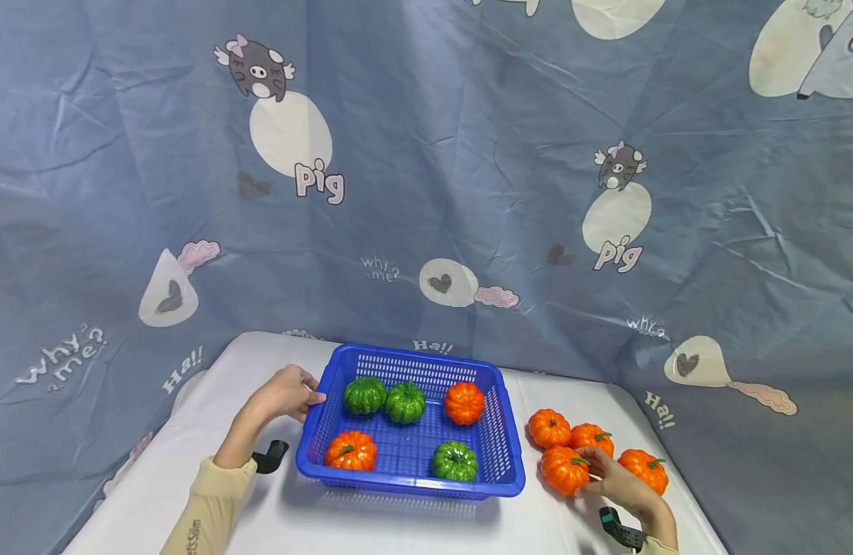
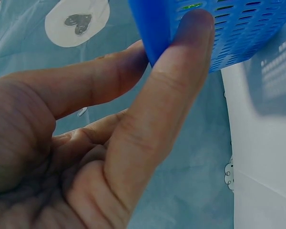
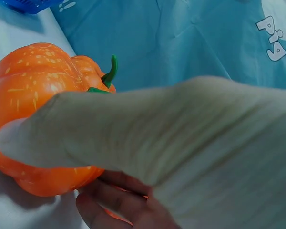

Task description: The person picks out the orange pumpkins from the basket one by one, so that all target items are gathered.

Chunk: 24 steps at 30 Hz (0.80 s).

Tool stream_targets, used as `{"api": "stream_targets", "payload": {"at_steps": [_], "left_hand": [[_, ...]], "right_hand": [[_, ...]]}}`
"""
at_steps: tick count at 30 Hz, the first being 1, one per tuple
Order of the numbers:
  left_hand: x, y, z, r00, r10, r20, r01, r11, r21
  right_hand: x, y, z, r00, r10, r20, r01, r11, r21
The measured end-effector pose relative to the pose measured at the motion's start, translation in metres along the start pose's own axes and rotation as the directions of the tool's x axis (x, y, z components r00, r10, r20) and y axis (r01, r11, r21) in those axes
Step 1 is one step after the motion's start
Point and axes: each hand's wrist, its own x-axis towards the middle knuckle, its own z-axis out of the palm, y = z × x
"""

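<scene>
My left hand (image 1: 288,395) pinches the left rim of a blue plastic basket (image 1: 426,487), thumb and a finger on either side in the left wrist view. Inside the basket lie three small green pumpkins, one at the front right (image 1: 455,461), and two orange ones, one at the back right (image 1: 465,403). On the right, my right hand (image 1: 617,482) grips an orange pumpkin (image 1: 562,470) with a green stem. The right wrist view shows the thumb across that pumpkin (image 3: 33,95); some fingers are partly hidden behind the hand.
Three more orange pumpkins lie around the right hand: one behind left (image 1: 548,428), one just behind (image 1: 593,439), one to the right (image 1: 643,470). They stand on a white-covered table (image 1: 399,528). A blue patterned cloth (image 1: 385,154) hangs behind the table.
</scene>
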Motion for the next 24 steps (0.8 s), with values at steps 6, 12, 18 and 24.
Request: {"api": "stream_targets", "payload": {"at_steps": [6, 12, 18, 24], "left_hand": [[-0.002, 0.001, 0.000, 1.000, 0.002, -0.001, -0.002, 1.000, -0.006], [-0.003, 0.000, 0.001, 1.000, 0.004, -0.005, -0.004, 1.000, -0.009], [-0.004, 0.000, 0.001, 1.000, 0.002, -0.008, -0.002, 1.000, -0.009], [-0.003, 0.001, 0.000, 1.000, 0.008, -0.007, -0.008, 1.000, 0.003]], "right_hand": [[-0.001, -0.002, 0.000, 1.000, -0.006, 0.016, 0.006, 1.000, 0.005], [-0.003, -0.001, -0.004, 1.000, -0.006, -0.011, 0.005, 1.000, -0.020], [-0.012, -0.019, -0.012, 0.979, -0.003, -0.202, 0.014, 0.999, 0.052], [-0.020, -0.041, -0.021, 0.897, -0.019, -0.441, 0.020, 1.000, -0.001]]}}
